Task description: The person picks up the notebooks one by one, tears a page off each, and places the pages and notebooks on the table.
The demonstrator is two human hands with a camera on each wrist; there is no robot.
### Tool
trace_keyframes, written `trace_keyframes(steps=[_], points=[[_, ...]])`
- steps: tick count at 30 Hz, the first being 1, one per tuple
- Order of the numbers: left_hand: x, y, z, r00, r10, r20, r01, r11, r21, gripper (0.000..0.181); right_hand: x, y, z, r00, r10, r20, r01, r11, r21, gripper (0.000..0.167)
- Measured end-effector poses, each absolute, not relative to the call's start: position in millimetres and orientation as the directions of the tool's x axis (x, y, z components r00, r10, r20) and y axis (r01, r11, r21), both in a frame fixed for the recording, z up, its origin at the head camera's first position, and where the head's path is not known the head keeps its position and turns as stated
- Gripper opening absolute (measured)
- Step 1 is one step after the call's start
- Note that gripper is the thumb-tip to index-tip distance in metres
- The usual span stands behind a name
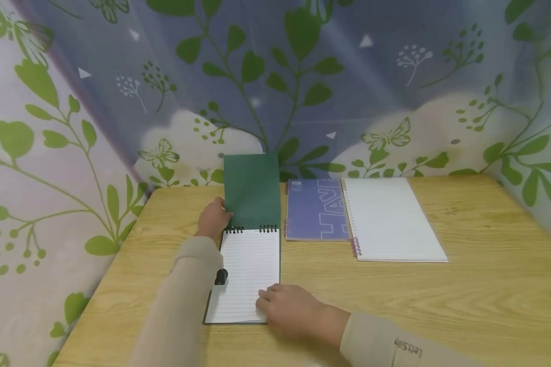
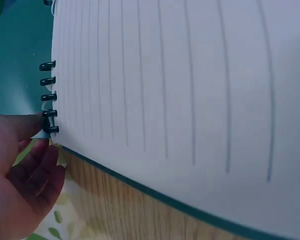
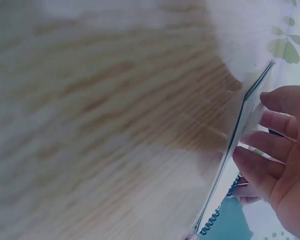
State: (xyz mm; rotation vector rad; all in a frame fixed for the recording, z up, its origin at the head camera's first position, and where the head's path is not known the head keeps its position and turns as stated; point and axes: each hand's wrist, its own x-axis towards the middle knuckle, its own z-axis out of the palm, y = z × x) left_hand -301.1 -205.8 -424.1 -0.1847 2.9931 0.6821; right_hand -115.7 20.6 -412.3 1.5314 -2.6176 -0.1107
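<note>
Altogether, the wooden surface [image 1: 500,275] carries three notebooks: one green-covered notebook [image 1: 243,255], one purple notebook [image 1: 317,209] and one white-paged notebook [image 1: 397,219]. The green-covered notebook lies farthest left of the three, its one green cover [image 1: 251,191] turned up past two groups of black coils [image 1: 233,230] and its lined page [image 1: 252,295] bared. The left hand [image 1: 213,219] is at the left edge of the green cover, just above the black coils; its thumb lies on the face and the other fingers curl behind, pinching that edge. The right hand [image 1: 296,310] rests at the lower right part of the lined page, its fingers loosely bent, touching the paper and grasping nothing. To the right of the green cover, the purple notebook lies closed with large outlined letters [image 1: 335,224] on its front, and just beside it the white-paged notebook shows a pale sheet, with purplish coils [image 1: 356,247] along its left edge. Two beige sleeves [image 1: 179,295] cover the arms, the right one bearing small dark lettering [image 1: 408,348]. Behind the surface stands one backdrop [image 1: 349,102] patterned with green leaves and butterflies
</note>
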Motion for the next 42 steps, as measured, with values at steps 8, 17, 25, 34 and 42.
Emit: trace_keyframes(steps=[8,17,25,34,42], points=[[-298,-203,-420,-0.983,-0.081,-0.168,-0.144,0.902,0.408,0.037,-117,18,-414,-0.523,-0.845,0.107,-0.833,0.534,0.143,0.007],[-300,-204,-421,-0.979,-0.062,-0.197,-0.140,0.899,0.416,0.044,-123,14,-407,-0.748,-0.663,0.043,-0.639,0.700,-0.320,0.006],[-302,-209,-422,-0.976,-0.010,-0.216,-0.106,0.894,0.435,0.046,-127,11,-401,-0.842,-0.539,-0.039,-0.419,0.697,-0.582,0.018],[-273,-209,-394,-0.949,0.194,-0.250,0.076,0.907,0.415,0.062,-136,14,-406,-0.863,-0.504,-0.046,-0.335,0.636,-0.695,0.006],[-192,-182,-349,-0.790,0.515,-0.332,0.331,0.815,0.476,0.056,-142,17,-405,-0.838,-0.546,0.004,-0.392,0.596,-0.701,0.009]])
